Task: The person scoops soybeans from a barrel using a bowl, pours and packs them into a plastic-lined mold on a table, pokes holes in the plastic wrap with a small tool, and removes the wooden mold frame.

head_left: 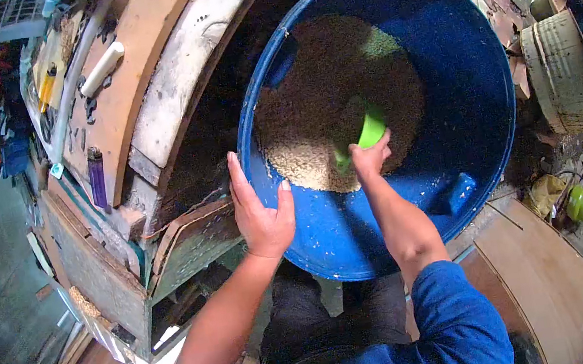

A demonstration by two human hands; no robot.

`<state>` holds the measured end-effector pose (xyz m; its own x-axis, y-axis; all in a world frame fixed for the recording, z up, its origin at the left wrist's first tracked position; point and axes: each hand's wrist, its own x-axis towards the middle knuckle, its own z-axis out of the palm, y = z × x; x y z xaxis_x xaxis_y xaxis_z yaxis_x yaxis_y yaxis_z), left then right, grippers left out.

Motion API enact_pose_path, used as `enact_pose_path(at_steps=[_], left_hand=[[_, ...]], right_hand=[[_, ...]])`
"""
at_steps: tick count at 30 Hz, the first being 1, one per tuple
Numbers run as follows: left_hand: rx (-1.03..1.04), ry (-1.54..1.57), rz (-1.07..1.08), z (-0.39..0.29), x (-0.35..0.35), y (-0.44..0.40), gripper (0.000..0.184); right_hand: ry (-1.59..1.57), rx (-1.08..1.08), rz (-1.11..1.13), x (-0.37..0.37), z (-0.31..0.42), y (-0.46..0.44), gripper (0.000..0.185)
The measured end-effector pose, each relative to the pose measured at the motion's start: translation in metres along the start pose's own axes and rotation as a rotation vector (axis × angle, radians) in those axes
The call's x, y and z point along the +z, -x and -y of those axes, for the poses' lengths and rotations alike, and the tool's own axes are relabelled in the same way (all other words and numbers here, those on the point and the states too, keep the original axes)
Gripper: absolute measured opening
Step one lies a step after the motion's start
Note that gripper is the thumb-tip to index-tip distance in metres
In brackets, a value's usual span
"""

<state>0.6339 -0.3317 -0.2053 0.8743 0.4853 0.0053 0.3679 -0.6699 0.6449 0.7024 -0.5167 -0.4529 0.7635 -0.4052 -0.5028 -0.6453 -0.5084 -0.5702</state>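
Note:
A large blue barrel (465,68) is open in front of me, with brownish grainy material (342,63) inside and a paler patch (300,164) at its near left. My right hand (375,155) is inside the barrel, closed on a bright green scoop (372,128). Part of the scoop lies in shadow at the grain. At the barrel's left rim, my left hand (265,219) rests against the edge with its fingers stretched out and the thumb apart; it holds nothing.
Left of the barrel is a wooden bench (134,70) bearing a purple lighter (97,177), a yellow one (48,87) and a white tube (102,68). A pale bucket (564,73) stands at the right, above a green object (578,204) on the floor.

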Motion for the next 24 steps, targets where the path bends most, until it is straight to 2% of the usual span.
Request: enact_pose_path(at_steps=[1, 5, 7, 9, 10, 11, 13, 15, 18, 20, 21, 23, 24], left_hand=[[-0.006, 0.019, 0.002, 0.001, 0.000, 0.001, 0.087], [-0.046, 0.061, 0.010, 0.001, 0.000, 0.000, 0.087], [-0.037, 0.046, 0.010, 0.000, 0.000, 0.000, 0.087], [-0.029, 0.030, 0.004, -0.001, -0.001, 0.000, 0.087], [-0.033, 0.024, 0.009, -0.003, -0.002, 0.000, 0.086], [-0.035, 0.020, 0.013, -0.004, -0.002, 0.000, 0.086], [-0.016, 0.035, 0.000, -0.001, 0.000, -0.001, 0.086], [-0.013, 0.042, 0.003, -0.001, 0.000, 0.001, 0.086], [-0.034, 0.037, 0.009, -0.001, -0.001, 0.000, 0.086], [0.021, 0.032, -0.004, 0.003, 0.000, 0.001, 0.085], [0.017, 0.030, -0.001, 0.003, 0.000, 0.001, 0.085], [0.003, 0.041, 0.002, 0.001, 0.000, 0.001, 0.085], [0.003, 0.040, 0.001, 0.000, -0.001, 0.000, 0.085]], right_hand=[[0.000, -0.011, 0.044, 0.006, 0.006, 0.011, 0.119], [-0.031, -0.307, 0.257, 0.023, 0.027, 0.066, 0.117], [-0.036, -0.294, 0.390, 0.019, 0.035, 0.074, 0.113], [-0.182, -0.274, 0.517, 0.016, 0.024, 0.055, 0.108], [-0.347, -0.211, 0.603, 0.016, 0.011, 0.036, 0.098], [-0.547, 0.118, 0.716, -0.005, 0.020, 0.024, 0.095], [-0.559, 0.164, 0.670, -0.011, 0.017, 0.014, 0.091], [-0.313, -0.062, 0.583, -0.003, 0.018, 0.018, 0.089], [-0.147, 0.004, 0.513, 0.007, 0.034, 0.006, 0.091], [-0.045, -0.121, 0.271, 0.017, 0.038, 0.001, 0.097], [-0.043, -0.116, 0.274, 0.021, 0.043, 0.003, 0.097], [-0.028, -0.149, 0.074, 0.030, 0.060, 0.013, 0.096], [-0.037, -0.174, 0.078, 0.039, 0.059, 0.014, 0.097]])
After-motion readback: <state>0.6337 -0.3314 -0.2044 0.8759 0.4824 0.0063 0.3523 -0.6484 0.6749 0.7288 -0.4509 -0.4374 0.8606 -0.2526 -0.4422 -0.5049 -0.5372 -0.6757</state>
